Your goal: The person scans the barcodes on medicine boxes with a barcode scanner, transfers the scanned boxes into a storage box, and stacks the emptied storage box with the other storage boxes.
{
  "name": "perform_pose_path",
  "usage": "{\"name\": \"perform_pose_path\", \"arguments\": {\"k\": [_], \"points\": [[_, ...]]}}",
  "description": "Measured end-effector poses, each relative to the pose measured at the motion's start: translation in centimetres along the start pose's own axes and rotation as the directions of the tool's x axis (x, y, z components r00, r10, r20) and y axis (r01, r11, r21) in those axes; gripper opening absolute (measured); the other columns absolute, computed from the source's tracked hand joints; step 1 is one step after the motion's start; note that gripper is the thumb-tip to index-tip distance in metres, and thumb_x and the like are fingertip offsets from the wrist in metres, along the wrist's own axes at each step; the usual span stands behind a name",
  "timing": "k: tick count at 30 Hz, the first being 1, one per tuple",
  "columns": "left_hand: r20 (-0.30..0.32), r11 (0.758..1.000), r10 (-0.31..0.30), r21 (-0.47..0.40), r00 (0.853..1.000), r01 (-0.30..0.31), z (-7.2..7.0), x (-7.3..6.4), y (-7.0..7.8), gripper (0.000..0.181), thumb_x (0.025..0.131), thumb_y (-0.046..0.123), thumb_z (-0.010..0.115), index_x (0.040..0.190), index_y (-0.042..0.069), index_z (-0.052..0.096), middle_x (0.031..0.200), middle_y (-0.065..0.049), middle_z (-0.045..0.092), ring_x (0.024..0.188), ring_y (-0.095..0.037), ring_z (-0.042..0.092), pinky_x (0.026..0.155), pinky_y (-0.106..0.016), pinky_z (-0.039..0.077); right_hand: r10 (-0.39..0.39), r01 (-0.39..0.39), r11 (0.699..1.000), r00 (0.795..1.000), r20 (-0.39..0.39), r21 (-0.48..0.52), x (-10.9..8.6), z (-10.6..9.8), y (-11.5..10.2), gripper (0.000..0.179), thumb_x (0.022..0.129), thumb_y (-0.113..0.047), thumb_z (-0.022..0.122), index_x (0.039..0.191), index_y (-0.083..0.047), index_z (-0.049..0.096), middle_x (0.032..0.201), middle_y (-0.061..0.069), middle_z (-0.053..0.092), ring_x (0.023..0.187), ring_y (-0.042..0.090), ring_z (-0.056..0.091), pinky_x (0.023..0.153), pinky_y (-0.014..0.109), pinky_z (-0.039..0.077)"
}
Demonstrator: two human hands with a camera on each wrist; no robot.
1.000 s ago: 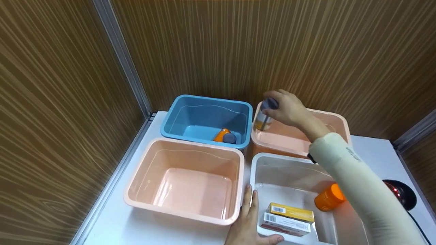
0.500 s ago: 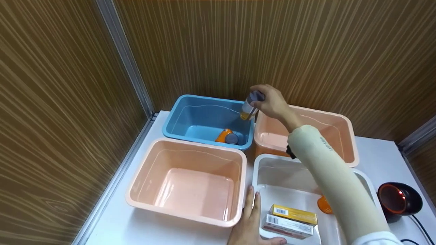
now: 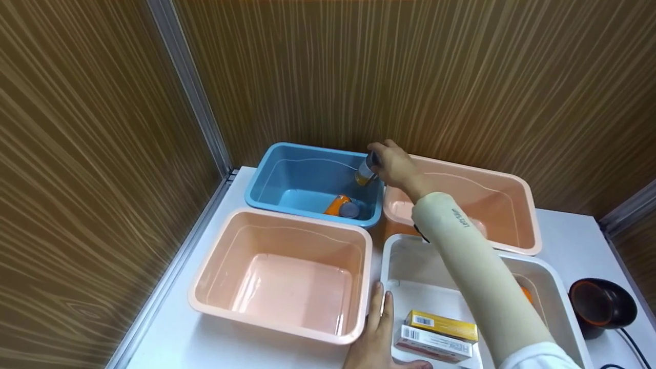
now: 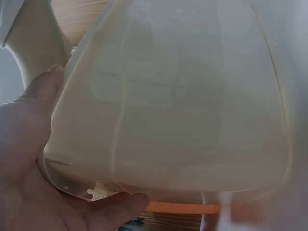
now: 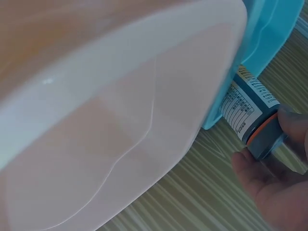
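My right hand (image 3: 393,165) pinches the grey cap of a bottle (image 3: 363,173) at the right end of the blue bin (image 3: 307,171). The bottle (image 5: 244,106) is tilted, with a printed white label and an orange ring under the cap in the right wrist view. An orange bottle with a grey cap (image 3: 336,205) lies in the same bin. My left hand (image 3: 370,335) rests against the near-left corner of the white bin (image 3: 556,289), fingers straight. Inside that bin are a yellow box (image 3: 447,325) and a white box (image 3: 434,342). My right sleeve hides most of an orange object (image 3: 527,294) there.
A peach bin (image 3: 294,287) stands at the front left. Another peach bin (image 3: 505,205) is at the back right, under my right forearm. A black device with a cable (image 3: 605,305) sits at the right. Wood-patterned panels (image 3: 318,77) enclose the table.
My right hand has carried the bottle leftward from over the back-right peach bin, then down into the blue bin. The left hand stays at the white bin.
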State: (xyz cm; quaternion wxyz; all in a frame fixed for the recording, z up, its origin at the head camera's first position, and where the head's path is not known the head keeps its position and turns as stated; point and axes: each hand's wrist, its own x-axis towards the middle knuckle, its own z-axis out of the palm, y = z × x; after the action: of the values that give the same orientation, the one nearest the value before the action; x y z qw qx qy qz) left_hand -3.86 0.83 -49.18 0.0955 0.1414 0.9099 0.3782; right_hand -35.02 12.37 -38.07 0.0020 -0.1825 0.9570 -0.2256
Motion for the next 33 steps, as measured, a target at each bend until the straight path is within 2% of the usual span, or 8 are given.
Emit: {"name": "perform_pose_path", "arguments": {"k": [5, 9, 12, 20, 24, 28, 33], "points": [[-0.006, 0.999, 0.021, 0.024, 1.000, -0.021, 0.3, 0.2, 0.2, 0.123, 0.073, 0.082, 0.066, 0.161, 0.007, 0.024, 0.170, -0.005, -0.002, 0.153, -0.028, 0.003, 0.120, -0.047, 0.016, 0.016, -0.015, 0.999, 1.000, 0.018, -0.043, 0.6, 0.3, 0.0, 0.054, 0.097, -0.005, 0.065, 0.148, -0.008, 0.046, 0.139, 0.021, 0.046, 0.122, 0.037, 0.052, 0.100, 0.052, 0.049], [-0.047, 0.995, 0.064, 0.085, 0.997, -0.060, 0.6, 0.1, 0.2, 0.122, 0.073, 0.084, 0.063, 0.160, 0.006, 0.026, 0.169, -0.007, 0.000, 0.153, -0.029, 0.007, 0.120, -0.047, 0.020, 0.033, -0.031, 0.998, 0.999, 0.027, -0.060, 0.7, 0.5, 0.2, 0.058, 0.096, -0.002, 0.065, 0.150, -0.008, 0.045, 0.138, 0.022, 0.047, 0.120, 0.037, 0.053, 0.099, 0.053, 0.049], [-0.068, 0.992, 0.082, 0.098, 0.994, -0.076, 0.9, -0.1, 0.3, 0.122, 0.073, 0.084, 0.061, 0.160, 0.005, 0.027, 0.169, -0.007, 0.001, 0.153, -0.029, 0.009, 0.119, -0.046, 0.022, 0.048, -0.046, 0.997, 0.998, 0.035, -0.062, 0.6, 0.5, 0.5, 0.059, 0.096, -0.001, 0.066, 0.150, -0.007, 0.044, 0.138, 0.022, 0.046, 0.120, 0.037, 0.054, 0.100, 0.054, 0.048], [-0.031, 0.992, 0.097, 0.087, 0.995, -0.094, 1.2, -0.4, 0.8, 0.118, 0.078, 0.084, 0.057, 0.160, 0.005, 0.026, 0.169, -0.008, -0.002, 0.153, -0.030, 0.005, 0.119, -0.050, 0.020, 0.084, -0.081, 0.995, 0.995, 0.053, -0.060, 0.1, 0.2, 1.2, 0.059, 0.096, -0.004, 0.066, 0.150, -0.007, 0.044, 0.140, 0.022, 0.046, 0.120, 0.038, 0.052, 0.100, 0.055, 0.047], [-0.022, 0.990, 0.106, 0.096, 0.994, -0.103, 1.3, -0.4, 0.8, 0.118, 0.079, 0.084, 0.057, 0.160, 0.005, 0.025, 0.169, -0.008, -0.002, 0.153, -0.030, 0.005, 0.119, -0.049, 0.019, 0.096, -0.088, 0.991, 0.992, 0.081, -0.098, -0.2, 0.2, 1.6, 0.063, 0.094, -0.006, 0.070, 0.151, -0.007, 0.044, 0.143, 0.024, 0.044, 0.123, 0.041, 0.052, 0.102, 0.057, 0.045], [-0.045, 0.990, 0.116, 0.082, 0.992, -0.112, 1.5, -0.1, 0.7, 0.118, 0.077, 0.080, 0.063, 0.159, 0.003, 0.028, 0.169, -0.010, 0.003, 0.153, -0.030, 0.009, 0.119, -0.046, 0.021, 0.081, -0.068, 0.990, 0.992, 0.100, -0.127, -1.0, 0.1, 2.0, 0.063, 0.092, -0.004, 0.071, 0.150, -0.004, 0.045, 0.142, 0.026, 0.045, 0.124, 0.041, 0.052, 0.102, 0.056, 0.046], [-0.070, 0.992, 0.122, 0.031, 0.990, -0.120, 1.7, 0.4, 0.3, 0.121, 0.073, 0.077, 0.071, 0.159, 0.002, 0.028, 0.169, -0.011, 0.007, 0.152, -0.030, 0.012, 0.119, -0.043, 0.024, 0.059, -0.052, 0.995, 0.994, 0.088, -0.081, -2.6, -0.7, 2.6, 0.059, 0.093, -0.002, 0.070, 0.148, -0.005, 0.048, 0.141, 0.025, 0.047, 0.123, 0.041, 0.053, 0.100, 0.055, 0.048]]}}
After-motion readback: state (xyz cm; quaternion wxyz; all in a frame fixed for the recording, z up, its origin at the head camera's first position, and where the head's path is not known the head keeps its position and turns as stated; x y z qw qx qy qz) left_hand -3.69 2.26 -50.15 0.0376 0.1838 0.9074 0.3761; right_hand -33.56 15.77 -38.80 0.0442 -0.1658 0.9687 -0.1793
